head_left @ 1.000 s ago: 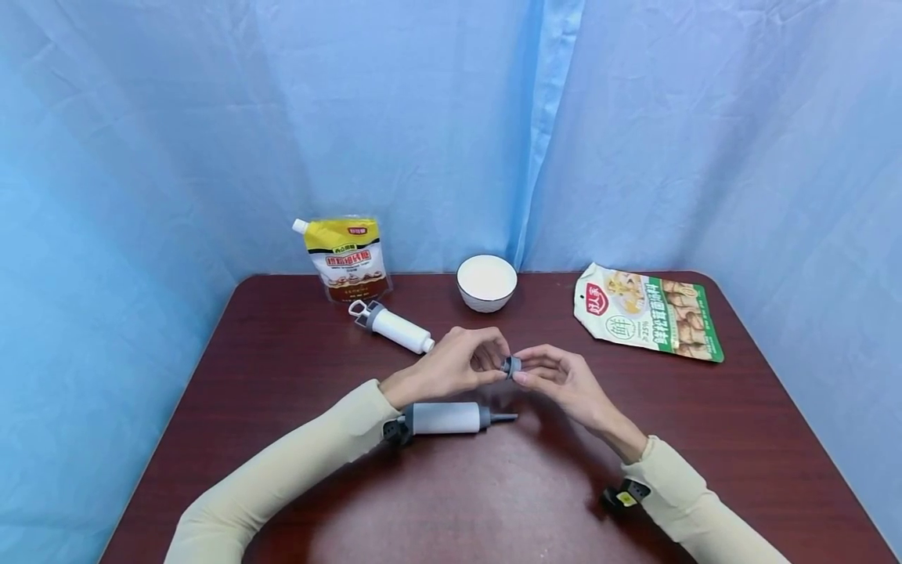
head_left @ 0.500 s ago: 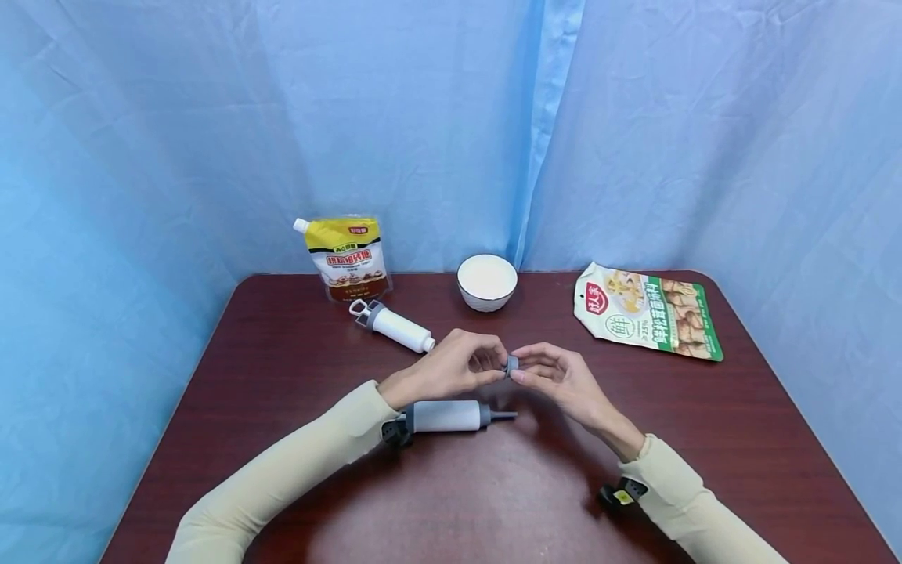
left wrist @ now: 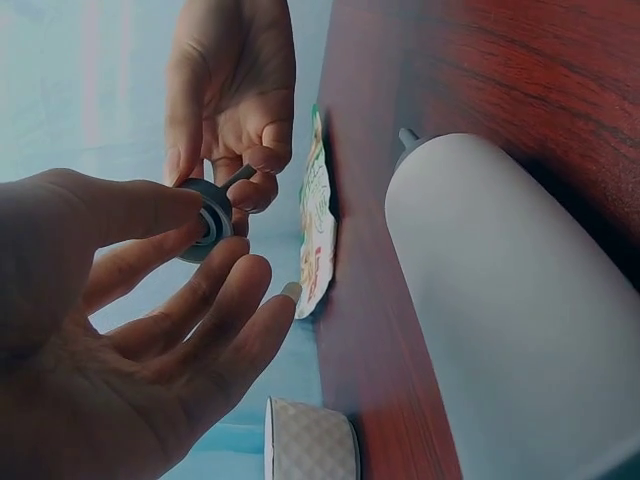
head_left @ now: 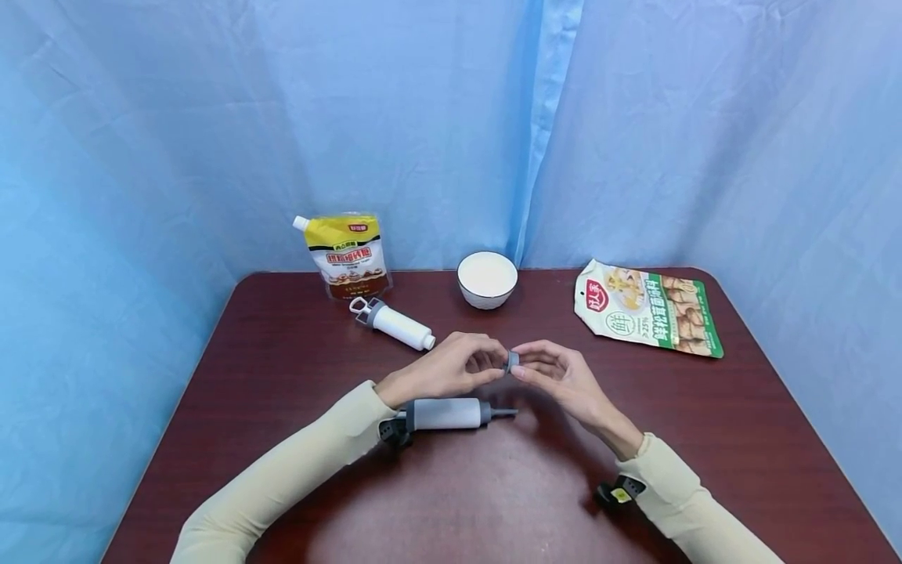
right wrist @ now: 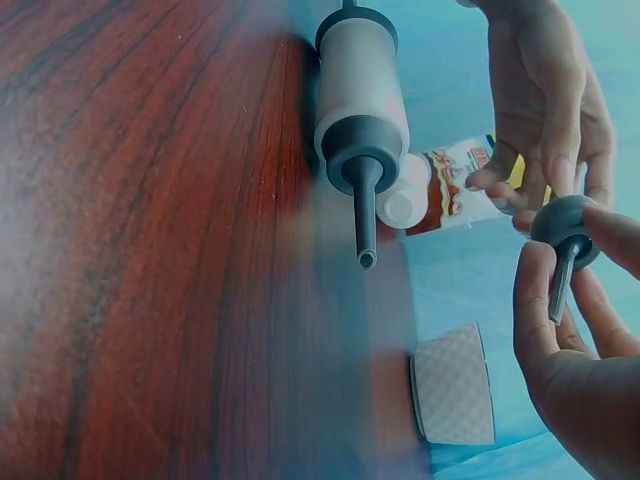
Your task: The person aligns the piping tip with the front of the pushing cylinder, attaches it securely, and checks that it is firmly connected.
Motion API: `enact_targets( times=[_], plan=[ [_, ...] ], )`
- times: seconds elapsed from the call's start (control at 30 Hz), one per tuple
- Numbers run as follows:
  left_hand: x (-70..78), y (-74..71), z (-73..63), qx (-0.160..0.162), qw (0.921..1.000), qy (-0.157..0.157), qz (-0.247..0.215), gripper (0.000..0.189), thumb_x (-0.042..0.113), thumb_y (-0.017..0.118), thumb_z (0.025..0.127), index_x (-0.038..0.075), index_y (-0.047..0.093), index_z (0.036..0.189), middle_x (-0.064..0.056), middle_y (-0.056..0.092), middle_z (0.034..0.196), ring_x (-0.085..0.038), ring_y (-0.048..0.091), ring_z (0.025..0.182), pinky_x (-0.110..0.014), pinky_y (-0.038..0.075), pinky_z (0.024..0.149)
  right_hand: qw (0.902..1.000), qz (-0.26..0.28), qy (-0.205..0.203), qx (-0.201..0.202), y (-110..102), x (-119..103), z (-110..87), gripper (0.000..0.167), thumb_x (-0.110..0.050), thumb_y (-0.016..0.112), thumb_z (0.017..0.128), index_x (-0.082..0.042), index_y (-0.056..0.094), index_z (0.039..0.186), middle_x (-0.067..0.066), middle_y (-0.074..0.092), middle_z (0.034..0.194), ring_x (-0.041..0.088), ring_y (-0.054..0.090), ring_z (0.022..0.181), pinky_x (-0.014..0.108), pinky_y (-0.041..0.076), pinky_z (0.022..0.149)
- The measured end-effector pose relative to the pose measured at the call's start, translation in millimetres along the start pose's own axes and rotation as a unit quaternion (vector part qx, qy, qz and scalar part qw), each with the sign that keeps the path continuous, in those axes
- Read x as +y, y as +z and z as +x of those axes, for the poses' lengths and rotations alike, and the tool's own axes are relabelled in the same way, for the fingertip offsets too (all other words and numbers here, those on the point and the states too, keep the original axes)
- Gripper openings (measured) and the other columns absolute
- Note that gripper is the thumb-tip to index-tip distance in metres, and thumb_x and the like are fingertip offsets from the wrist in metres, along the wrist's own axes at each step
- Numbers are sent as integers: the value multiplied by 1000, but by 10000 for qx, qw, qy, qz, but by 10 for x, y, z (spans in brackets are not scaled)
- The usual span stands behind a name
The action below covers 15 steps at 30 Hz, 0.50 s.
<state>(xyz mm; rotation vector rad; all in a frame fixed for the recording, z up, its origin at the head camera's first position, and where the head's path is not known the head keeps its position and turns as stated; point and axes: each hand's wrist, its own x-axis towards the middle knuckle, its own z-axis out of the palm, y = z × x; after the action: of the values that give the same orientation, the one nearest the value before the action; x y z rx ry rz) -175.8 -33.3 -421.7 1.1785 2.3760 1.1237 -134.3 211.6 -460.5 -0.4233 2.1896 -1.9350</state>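
Note:
Both hands meet above the middle of the table around a small grey nozzle cap (right wrist: 566, 222) with a thin spout. My left hand (head_left: 451, 366) pinches its open ring end between thumb and fingers. From the other side, my right hand (head_left: 565, 382) pinches the same cap, its spout passing between the fingers in the right wrist view. Below the left wrist lies a white food syringe (head_left: 447, 414) with grey ends and a nozzle attached, pointing right. A second white syringe (head_left: 402, 327), with a ring handle and a bare tip, lies behind the left hand.
At the back left stands a yellow and white pouch (head_left: 348, 254) with a white screw cap. A white bowl (head_left: 486, 301) sits at the back middle. A green and white food packet (head_left: 648, 309) lies flat at the back right. Blue curtains (head_left: 395, 133) hang behind the table.
The fingers have shifted slightly around the nozzle cap, and less of its dark left part shows between the hands. The syringes, bowl and packets stay where they were.

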Motion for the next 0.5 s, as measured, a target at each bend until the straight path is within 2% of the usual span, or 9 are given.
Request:
enact_targets(
  times=[0.13, 0.37, 0.5],
  plan=[
    [2, -1, -6, 1, 10000, -7, 20, 23, 14, 71, 100, 8, 73, 122, -4, 73, 109, -10, 71, 94, -24, 59, 84, 10000, -23, 25, -2, -6, 9, -5, 35, -12, 71, 99, 0, 64, 131, 5, 73, 120, 13, 74, 106, 28, 60, 92],
    [-7, -59, -29, 229, 9996, 32, -165, 21, 14, 73, 98, 10, 75, 119, -3, 74, 107, -10, 70, 89, -23, 59, 81, 10000, -31, 44, -9, -27, -3, 12, 36, -13, 72, 99, 0, 63, 131, 4, 73, 118, 14, 75, 105, 31, 61, 92],
    [-44, -114, -62, 279, 9995, 8, -160, 24, 15, 74, 98, 9, 74, 121, -7, 74, 112, -12, 70, 93, -29, 60, 85, 10000, -59, 67, 0, -38, -2, 10, 35, -12, 72, 98, 1, 64, 131, 2, 73, 117, 17, 75, 104, 35, 62, 90]
  ],
)
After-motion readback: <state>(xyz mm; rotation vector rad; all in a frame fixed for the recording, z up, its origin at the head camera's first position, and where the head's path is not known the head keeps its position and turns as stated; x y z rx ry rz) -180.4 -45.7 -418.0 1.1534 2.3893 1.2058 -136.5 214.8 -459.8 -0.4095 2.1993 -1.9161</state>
